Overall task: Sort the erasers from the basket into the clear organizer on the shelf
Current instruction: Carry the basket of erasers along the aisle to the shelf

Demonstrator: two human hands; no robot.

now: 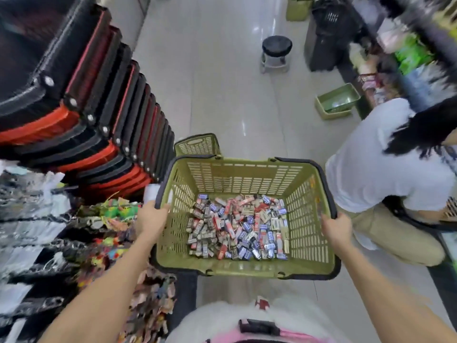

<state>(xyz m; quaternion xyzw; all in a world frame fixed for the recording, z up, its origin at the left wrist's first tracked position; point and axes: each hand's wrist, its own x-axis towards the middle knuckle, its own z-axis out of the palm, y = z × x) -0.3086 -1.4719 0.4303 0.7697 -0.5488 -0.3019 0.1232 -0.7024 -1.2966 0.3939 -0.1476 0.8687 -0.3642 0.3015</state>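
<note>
We hold the green basket (237, 174) in front of us, our left hand (150, 219) gripping its left rim and our right hand (337, 227) curled over its right rim, wrapped erasers (237, 226) heaped loose across its bottom, a crouching person in white (371, 169) just right of it.

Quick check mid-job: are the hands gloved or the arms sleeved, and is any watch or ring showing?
No gloves on the left hand or right hand. The left forearm and right forearm are bare to the picture's bottom edge: no sleeves, watch, bracelet or rings visible, though the picture is slightly blurred.
</note>
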